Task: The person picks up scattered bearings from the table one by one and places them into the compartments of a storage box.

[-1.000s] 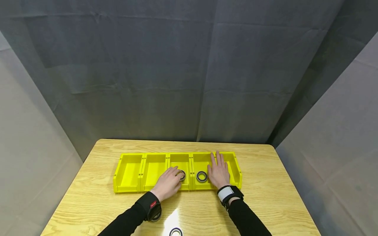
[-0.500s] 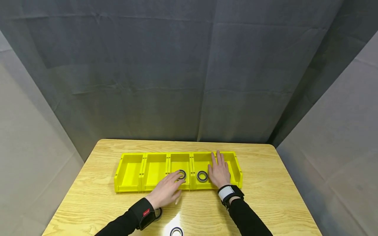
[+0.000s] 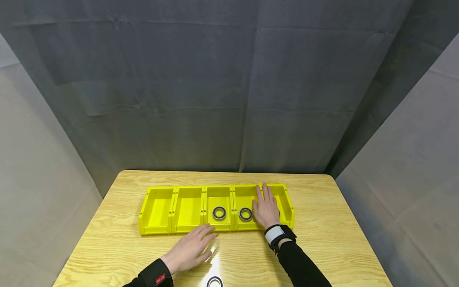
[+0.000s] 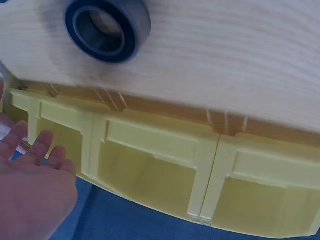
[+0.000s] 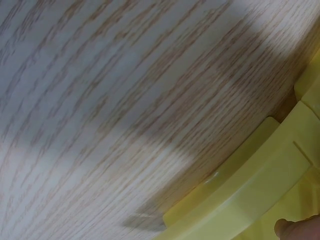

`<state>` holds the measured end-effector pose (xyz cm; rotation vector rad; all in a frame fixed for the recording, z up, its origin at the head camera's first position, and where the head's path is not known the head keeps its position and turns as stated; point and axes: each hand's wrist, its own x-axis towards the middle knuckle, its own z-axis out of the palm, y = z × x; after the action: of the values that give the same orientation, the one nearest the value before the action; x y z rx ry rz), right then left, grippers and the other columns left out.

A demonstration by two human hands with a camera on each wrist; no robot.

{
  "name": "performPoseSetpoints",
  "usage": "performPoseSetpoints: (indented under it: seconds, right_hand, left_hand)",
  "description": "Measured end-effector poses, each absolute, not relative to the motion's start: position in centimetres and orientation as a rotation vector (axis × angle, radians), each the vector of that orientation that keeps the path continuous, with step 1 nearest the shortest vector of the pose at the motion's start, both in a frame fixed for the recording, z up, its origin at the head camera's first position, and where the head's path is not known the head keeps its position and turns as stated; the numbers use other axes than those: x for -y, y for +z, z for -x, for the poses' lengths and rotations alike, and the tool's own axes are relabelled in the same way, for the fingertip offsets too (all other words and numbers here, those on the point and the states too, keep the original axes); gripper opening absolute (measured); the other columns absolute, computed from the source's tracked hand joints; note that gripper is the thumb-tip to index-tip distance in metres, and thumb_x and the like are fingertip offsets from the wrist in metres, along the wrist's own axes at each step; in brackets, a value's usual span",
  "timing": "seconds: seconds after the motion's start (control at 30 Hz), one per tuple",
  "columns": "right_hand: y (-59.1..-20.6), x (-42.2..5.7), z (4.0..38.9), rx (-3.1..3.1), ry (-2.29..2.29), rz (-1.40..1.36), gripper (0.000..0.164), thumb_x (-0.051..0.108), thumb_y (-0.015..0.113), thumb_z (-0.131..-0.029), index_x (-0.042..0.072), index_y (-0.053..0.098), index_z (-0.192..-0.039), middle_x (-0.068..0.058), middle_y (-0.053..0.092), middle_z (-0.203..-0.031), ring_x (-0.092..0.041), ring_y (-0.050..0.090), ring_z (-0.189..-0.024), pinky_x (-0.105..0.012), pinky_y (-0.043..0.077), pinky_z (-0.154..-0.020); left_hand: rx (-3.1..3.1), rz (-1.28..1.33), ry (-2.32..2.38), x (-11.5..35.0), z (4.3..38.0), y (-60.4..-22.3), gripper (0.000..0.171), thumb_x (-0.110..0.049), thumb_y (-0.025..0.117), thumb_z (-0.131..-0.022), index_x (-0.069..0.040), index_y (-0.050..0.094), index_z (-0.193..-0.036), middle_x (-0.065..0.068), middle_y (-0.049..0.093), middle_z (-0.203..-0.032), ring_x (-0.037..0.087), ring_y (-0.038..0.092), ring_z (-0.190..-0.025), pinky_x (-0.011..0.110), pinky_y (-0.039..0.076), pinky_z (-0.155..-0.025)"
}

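Observation:
My left hand [image 3: 190,247] hovers in front of the yellow bin row [image 3: 154,230], fingers spread and holding nothing. In the left wrist view a ball bearing [image 4: 137,25] lies on the table near this hand. Behind the fingertips, one bearing [image 3: 219,219] lies flat in the middle compartment. Another bearing [image 3: 245,220] is in the compartment to its right. My right hand [image 3: 266,211] rests with straight fingers over the divider between the two rightmost compartments. Only a fingertip [image 5: 295,229] of it shows in the right wrist view.
A further bearing [image 3: 209,282] lies on the wooden table [image 3: 322,247] at the bottom edge of the head view. Grey cloth [image 3: 179,99] hangs behind the table, with pale panels on both sides.
My left hand has let go of the bearing in the middle compartment and drawn back toward the front left, over the table. The right hand has stayed in place.

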<state>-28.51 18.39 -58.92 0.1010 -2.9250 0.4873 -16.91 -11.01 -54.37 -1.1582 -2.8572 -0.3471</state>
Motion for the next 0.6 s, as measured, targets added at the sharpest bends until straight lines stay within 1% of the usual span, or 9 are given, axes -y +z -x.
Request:
performPoseSetpoints:
  seconds: [0.1,0.2,0.27,0.33,0.4,0.47,0.6]
  right_hand:
    - [-58.9,-18.4,28.5,2.924,0.481,-0.104,0.06,0.029,0.051,-0.104,0.008,0.033,-0.157,-0.02,0.021,-0.168,-0.04,0.022,-0.155,-0.062,0.032,-0.119]
    - [-58.9,-18.4,28.5,2.92,0.484,-0.11,0.06,0.029,0.051,-0.104,0.008,0.034,-0.157,-0.02,0.022,-0.167,-0.04,0.023,-0.154,-0.062,0.033,-0.119]
    - [-58.9,-18.5,28.5,2.915,0.487,-0.114,0.06,0.028,0.051,-0.104,0.007,0.034,-0.157,-0.021,0.022,-0.167,-0.041,0.023,-0.154,-0.062,0.033,-0.119]
    - [-58.9,-18.5,28.4,2.91,0.495,-0.115,0.06,0.028,0.051,-0.104,0.007,0.034,-0.157,-0.021,0.022,-0.167,-0.041,0.023,-0.154,-0.062,0.033,-0.119]
    - [-59.0,-18.5,28.4,2.902,0.497,-0.119,0.059,0.028,0.051,-0.104,0.007,0.034,-0.156,-0.021,0.023,-0.167,-0.041,0.023,-0.154,-0.062,0.033,-0.118]
    - [-59.0,-18.5,28.4,2.901,0.496,-0.123,0.059,0.027,0.051,-0.104,0.006,0.034,-0.157,-0.021,0.023,-0.167,-0.042,0.023,-0.154,-0.062,0.033,-0.118]
    - [-58.9,-18.4,28.4,2.907,0.503,-0.119,0.06,0.027,0.052,-0.103,0.006,0.034,-0.156,-0.022,0.022,-0.167,-0.042,0.023,-0.154,-0.062,0.033,-0.119]
  left_hand:
    - [2.797,1.19,-0.308,11.1,16.1,-54.7,0.051,-0.032,0.067,-0.094,-0.011,0.057,-0.139,0.012,0.058,-0.144,0.031,0.053,-0.136,0.048,0.047,-0.111]
    - [2.741,1.268,-0.285,11.1,15.5,-55.1,0.051,-0.036,0.066,-0.095,-0.012,0.056,-0.14,0.01,0.059,-0.141,0.028,0.055,-0.133,0.045,0.05,-0.108]
    - [2.72,1.372,-0.307,11.1,15.1,-55.4,0.055,-0.044,0.063,-0.097,-0.013,0.054,-0.141,0.009,0.058,-0.141,0.026,0.056,-0.131,0.043,0.052,-0.105]
    - [2.685,1.514,-0.331,11.1,14.8,-55.8,0.059,-0.051,0.06,-0.097,-0.014,0.053,-0.142,0.006,0.058,-0.138,0.022,0.056,-0.127,0.038,0.053,-0.103]
    - [2.655,1.656,-0.368,11.0,14.6,-56.3,0.06,-0.055,0.057,-0.097,-0.016,0.052,-0.142,0.003,0.058,-0.134,0.018,0.056,-0.123,0.03,0.053,-0.099]
    - [2.641,1.766,-0.409,10.8,14.5,-56.7,0.055,-0.054,0.055,-0.098,-0.018,0.054,-0.14,-0.001,0.058,-0.13,0.013,0.055,-0.119,0.023,0.052,-0.095]
    - [2.638,1.882,-0.453,10.4,14.1,-57.6,0.038,-0.045,0.051,-0.103,-0.024,0.059,-0.133,-0.004,0.059,-0.124,0.008,0.055,-0.113,0.015,0.047,-0.089]
